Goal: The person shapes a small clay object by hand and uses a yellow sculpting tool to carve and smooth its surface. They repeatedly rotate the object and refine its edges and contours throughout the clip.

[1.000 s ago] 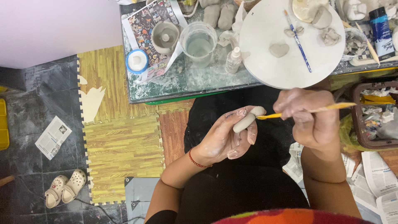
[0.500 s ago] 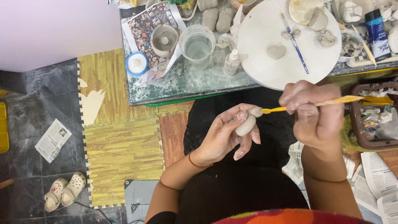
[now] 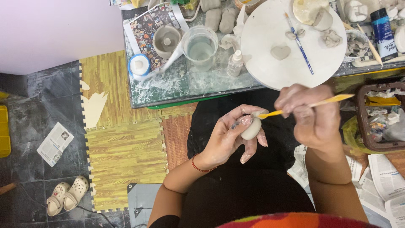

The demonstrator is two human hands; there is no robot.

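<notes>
Worktop (image 3: 168,90): glass-topped surface at the far side of the scene, smeared with clay residue.
Printed sheet (image 3: 145,21): colourful magazine page, far left on the worktop, lying under a small grey clay cup (image 3: 166,41).
Blue-rimmed lid (image 3: 139,65): round, white centre, at the left near edge of the worktop.
Clear cup (image 3: 201,46): holds cloudy water, right of the clay cup.
Squeeze bottle (image 3: 235,63): small, white, just beside the round white board (image 3: 261,63).
Paint bottle (image 3: 383,27): blue label, black cap, far right on the worktop.
Newspaper (image 3: 55,143): folded sheet on the dark floor at left; more sheets lie on the floor at right.
Clay piece (image 3: 252,128): pale, oval, held over the lap, near of the worktop edge.
Left hand (image 3: 230,137): half-curled, thumb and fingers grasping the clay piece.
Right hand (image 3: 310,116): clenched round a yellow modelling tool (image 3: 312,103); the tool tip touches the top of the clay piece.
</notes>
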